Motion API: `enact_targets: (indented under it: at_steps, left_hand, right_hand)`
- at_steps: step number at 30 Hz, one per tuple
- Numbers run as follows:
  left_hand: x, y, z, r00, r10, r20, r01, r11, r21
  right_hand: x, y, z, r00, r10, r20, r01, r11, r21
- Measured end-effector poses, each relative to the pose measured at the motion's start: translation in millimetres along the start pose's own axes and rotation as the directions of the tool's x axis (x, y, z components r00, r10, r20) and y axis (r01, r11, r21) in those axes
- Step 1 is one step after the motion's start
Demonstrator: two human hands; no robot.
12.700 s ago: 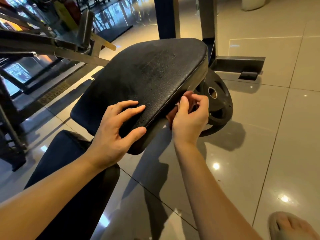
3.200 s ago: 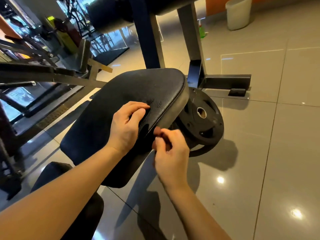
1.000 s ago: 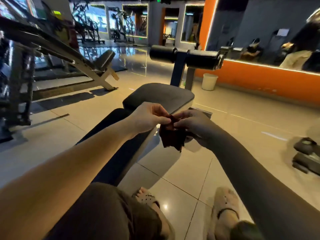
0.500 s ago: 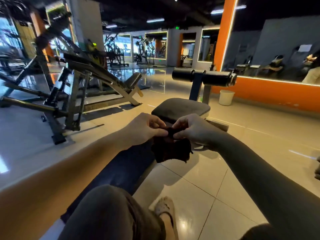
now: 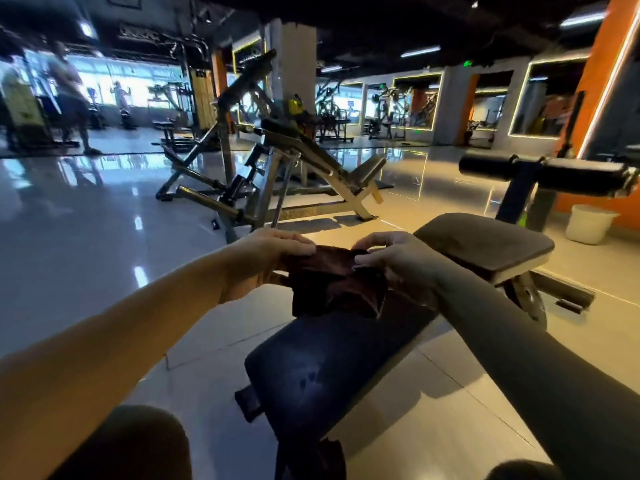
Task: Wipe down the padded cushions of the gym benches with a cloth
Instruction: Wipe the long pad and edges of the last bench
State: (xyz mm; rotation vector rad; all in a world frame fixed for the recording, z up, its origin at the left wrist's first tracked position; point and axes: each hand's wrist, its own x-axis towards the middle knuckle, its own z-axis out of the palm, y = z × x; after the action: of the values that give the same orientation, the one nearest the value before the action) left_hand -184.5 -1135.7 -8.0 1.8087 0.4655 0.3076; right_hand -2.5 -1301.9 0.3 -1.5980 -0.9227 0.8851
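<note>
Cloth [image 5: 332, 282]: dark reddish-brown, crumpled, at centre frame, held in the air above the long dark cushion [image 5: 329, 368] that runs from lower centre toward the right.
Left grip [image 5: 263, 261]: fingers curled over the cloth's upper left edge, closed on it.
Right grip [image 5: 398, 265]: thumb and fingers pinching the upper right edge; the rest of the cloth hangs between the two.
Seat cushion [image 5: 485, 244]: grey-black, right of centre, just beyond the right grip.
Roller pads [image 5: 554, 174]: black, upper right.
White bin [image 5: 588, 223]: on the tiled floor [image 5: 86, 237], right edge.
Incline machine [image 5: 294, 161]: centre background.
</note>
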Motion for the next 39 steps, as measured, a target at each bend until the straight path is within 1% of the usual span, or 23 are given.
enact_targets:
  at_steps: [2, 3, 4, 6, 7, 8, 9, 10, 11, 13, 15, 18, 20, 22, 24, 26, 28, 30, 32, 34, 37, 38, 39]
  left_hand:
    - [-12, -15, -31, 0.999, -0.034, 0.003, 0.034, 0.987, -0.159]
    - [-14, -24, -45, 0.998, -0.053, -0.026, 0.047, 0.978, -0.204]
    - [-15, -32, -58, 0.994, -0.074, -0.078, 0.055, 0.972, -0.228]
    - [-14, -51, -80, 0.964, -0.134, -0.231, 0.07, 0.961, -0.266]
    - [-10, -60, -90, 0.937, -0.171, -0.304, 0.08, 0.954, -0.289]
    - [-6, -70, -102, 0.908, -0.209, -0.363, 0.09, 0.943, -0.32]
    - [-1, -81, -113, 0.878, -0.248, -0.409, 0.099, 0.931, -0.352]
    - [5, -92, -125, 0.848, -0.284, -0.447, 0.107, 0.918, -0.381]
    - [12, -103, -138, 0.819, -0.313, -0.481, 0.114, 0.91, -0.399]
    - [26, -124, -166, 0.763, -0.354, -0.54, 0.128, 0.903, -0.411]
    - [37, -146, -193, 0.74, -0.372, -0.56, 0.125, 0.894, -0.43]
    - [45, -178, -226, 0.755, -0.359, -0.548, 0.101, 0.89, -0.444]
    - [45, -194, -242, 0.759, -0.356, -0.546, 0.109, 0.895, -0.432]
    - [43, -200, -256, 0.733, -0.391, -0.556, 0.136, 0.886, -0.443]
    - [37, -194, -270, 0.683, -0.458, -0.569, 0.195, 0.866, -0.461]
    - [28, -177, -292, 0.642, -0.514, -0.568, 0.282, 0.848, -0.448]
    - [17, -149, -324, 0.675, -0.536, -0.506, 0.37, 0.84, -0.396]
    - [4, -113, -369, 0.719, -0.552, -0.422, 0.421, 0.83, -0.367]
    - [-13, -71, -421, 0.757, -0.561, -0.334, 0.452, 0.82, -0.351]
    - [-29, -29, -472, 0.803, -0.544, -0.242, 0.445, 0.818, -0.364]
    - [-44, 30, -534, 0.856, -0.509, -0.088, 0.424, 0.79, -0.444]
    - [-44, 48, -551, 0.857, -0.512, -0.063, 0.435, 0.782, -0.447]
    - [-41, 64, -568, 0.849, -0.522, -0.078, 0.437, 0.778, -0.451]
  right_hand:
    - [30, -2, 27, 1.0, 0.026, -0.005, -0.027, 0.999, -0.044]
    - [45, -2, 43, 0.999, 0.033, -0.011, -0.034, 0.997, -0.068]
    - [60, -2, 58, 0.999, 0.003, -0.035, -0.008, 0.991, -0.134]
    - [90, -2, 92, 0.986, -0.147, -0.085, 0.111, 0.936, -0.334]
    - [104, -3, 110, 0.975, -0.214, -0.057, 0.176, 0.906, -0.384]
    - [117, -3, 128, 0.97, -0.243, 0.026, 0.234, 0.889, -0.394]
    - [129, -1, 146, 0.961, -0.241, 0.137, 0.276, 0.885, -0.375]
    - [143, 3, 164, 0.947, -0.221, 0.232, 0.293, 0.89, -0.35]
    - [159, 8, 180, 0.932, -0.207, 0.299, 0.303, 0.895, -0.326]
    - [197, 20, 206, 0.916, -0.213, 0.341, 0.314, 0.909, -0.274]
    - [238, 32, 225, 0.923, -0.205, 0.325, 0.286, 0.931, -0.225]
    - [296, 43, 249, 0.92, -0.14, 0.366, 0.222, 0.955, -0.194]
    - [320, 45, 263, 0.92, -0.053, 0.387, 0.127, 0.978, -0.167]
    - [338, 41, 278, 0.922, 0.056, 0.383, -0.006, 0.991, -0.132]
    - [352, 24, 291, 0.916, 0.157, 0.368, -0.126, 0.986, -0.108]
    - [362, -7, 305, 0.915, 0.231, 0.332, -0.195, 0.971, -0.139]
    - [370, -48, 317, 0.902, 0.296, 0.313, -0.243, 0.95, -0.197]
    - [374, -100, 331, 0.868, 0.374, 0.325, -0.319, 0.924, -0.211]
    - [376, -160, 341, 0.829, 0.435, 0.351, -0.389, 0.9, -0.196]
    - [381, -225, 349, 0.808, 0.462, 0.366, -0.425, 0.887, -0.182]
    - [396, -313, 356, 0.807, 0.484, 0.338, -0.484, 0.87, -0.091]
    - [403, -336, 356, 0.804, 0.494, 0.331, -0.513, 0.857, -0.034]
    - [410, -358, 356, 0.801, 0.503, 0.325, -0.536, 0.844, 0.018]
